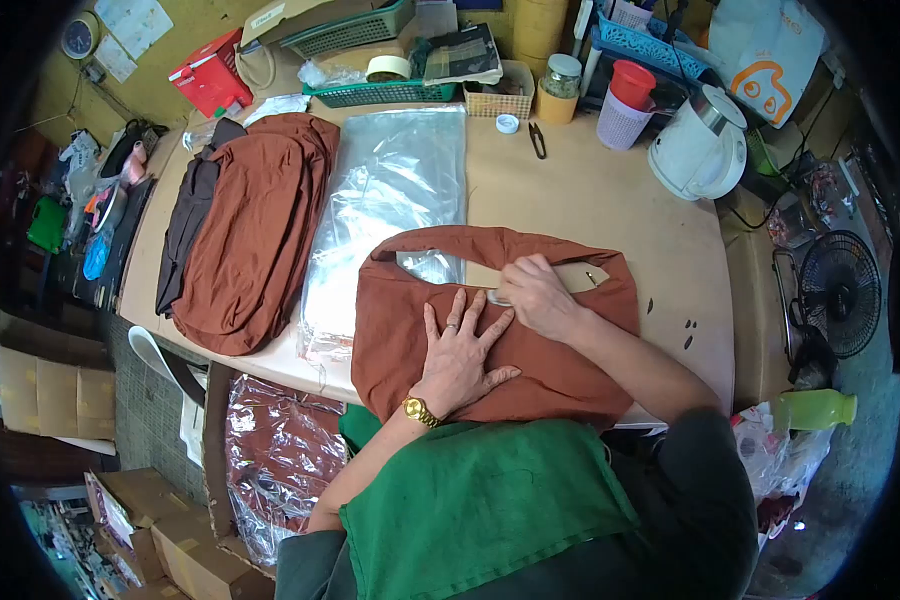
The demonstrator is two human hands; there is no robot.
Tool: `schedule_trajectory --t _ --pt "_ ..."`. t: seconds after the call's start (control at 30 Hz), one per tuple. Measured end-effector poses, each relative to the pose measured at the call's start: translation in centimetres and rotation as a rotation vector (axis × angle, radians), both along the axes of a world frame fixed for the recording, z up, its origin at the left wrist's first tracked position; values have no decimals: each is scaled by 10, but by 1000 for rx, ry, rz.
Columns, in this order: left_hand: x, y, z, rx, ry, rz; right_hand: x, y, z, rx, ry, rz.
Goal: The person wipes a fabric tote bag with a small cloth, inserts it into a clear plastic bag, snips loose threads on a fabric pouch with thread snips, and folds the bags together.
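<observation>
White kettle [688, 155] near a red cup [632, 83], black fan [838, 295] farther right

No text, brand or number can be read with certainty. Pale lettering is carried on the red box [208, 75], too small to be made out. An orange emblem [762, 92], outlined with two eye-like marks, is printed on the white bag [755, 45]; its wording is not resolved. A small white label [267, 18] is seen on a carton flap, illegible. Wall papers [135, 25], wall dial [79, 36] and gold wristwatch [420, 410]: markings too small to be read.
</observation>
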State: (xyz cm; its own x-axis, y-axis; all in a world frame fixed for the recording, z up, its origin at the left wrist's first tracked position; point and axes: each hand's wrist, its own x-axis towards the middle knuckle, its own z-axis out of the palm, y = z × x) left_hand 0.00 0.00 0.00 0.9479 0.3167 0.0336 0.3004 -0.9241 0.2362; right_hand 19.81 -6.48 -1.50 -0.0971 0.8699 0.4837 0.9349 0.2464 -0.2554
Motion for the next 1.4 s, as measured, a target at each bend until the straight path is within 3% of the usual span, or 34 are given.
schedule_trajectory --t 0.17,0.6,0.8,1.07,1.2,1.4 --pt "-3 -18 -4 -53 -25 24 2 -23 5 -11 -28 101" --pt "-4 -9 -8 -36 -67 20 5 -32 12 -46 -46 9" --pt "-4 -6 -5 -20 6 35 -12 6 3 -12 -104 42" --pt "-3 -2 -10 -4 -96 40 -4 -6 7 22 -158 -15" --pt "-4 0 -8 -6 -14 37 -12 6 7 56 -156 -18" --pt "-4 -1 -10 -8 -127 34 -6 -7 11 23 -161 -26"
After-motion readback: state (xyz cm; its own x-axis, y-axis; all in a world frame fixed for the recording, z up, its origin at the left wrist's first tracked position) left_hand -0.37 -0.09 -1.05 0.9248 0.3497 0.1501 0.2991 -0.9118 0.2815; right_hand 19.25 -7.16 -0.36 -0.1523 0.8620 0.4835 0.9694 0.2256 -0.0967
